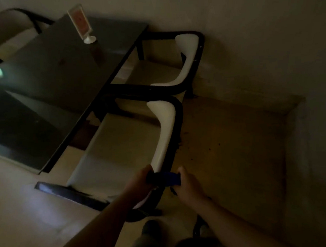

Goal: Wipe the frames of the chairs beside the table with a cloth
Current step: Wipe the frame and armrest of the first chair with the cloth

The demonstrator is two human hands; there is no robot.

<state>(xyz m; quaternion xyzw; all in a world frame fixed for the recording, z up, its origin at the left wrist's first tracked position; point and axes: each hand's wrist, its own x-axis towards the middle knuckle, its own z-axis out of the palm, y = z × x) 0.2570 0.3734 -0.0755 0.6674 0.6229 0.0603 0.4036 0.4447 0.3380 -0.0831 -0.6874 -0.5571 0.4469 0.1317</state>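
Two white-cushioned chairs with black frames stand along the right side of a dark table [62,76]. A blue cloth [167,178] is stretched over the black frame [178,126] of the near chair at its lower back corner. My left hand [141,180] grips the cloth's left end and my right hand [187,181] grips its right end. Both hands press against the frame. The far chair [189,50] stands beyond, its frame touching the near one.
A small sign holder [81,23] stands on the table. A third chair [7,28] sits at the table's far left. A wall runs behind the chairs on the right. My shoes [150,230] show on the pale floor below.
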